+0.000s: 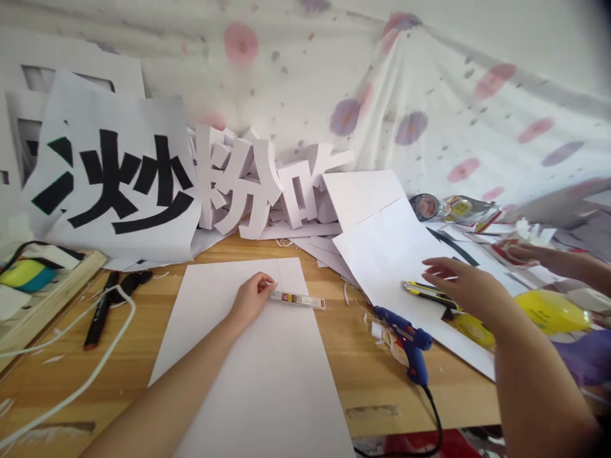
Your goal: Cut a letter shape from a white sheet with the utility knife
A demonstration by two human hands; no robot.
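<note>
My left hand (pixel 252 296) is closed in a pinch on the end of a narrow, flat case with a printed label (pixel 298 299). The case reaches over the right edge of a white sheet (pixel 258 375) lying on the wooden table. My right hand (pixel 453 283) hovers at the right with its fingers stretched out and nothing visible in them. Just below those fingers, a yellow and black utility knife (pixel 420 291) lies on another white board (pixel 382 248). Between the two hands rests a blue hot glue gun (pixel 405 340), its black cable running off the table's front edge.
Another person's hand (pixel 548 257) reaches in from the right. White cut-out characters (pixel 243 184) stand at the back, beside a sheet with black characters (pixel 109 178). A black marker (pixel 101 312), a white cable (pixel 107 343) and a power strip (pixel 52 299) lie left.
</note>
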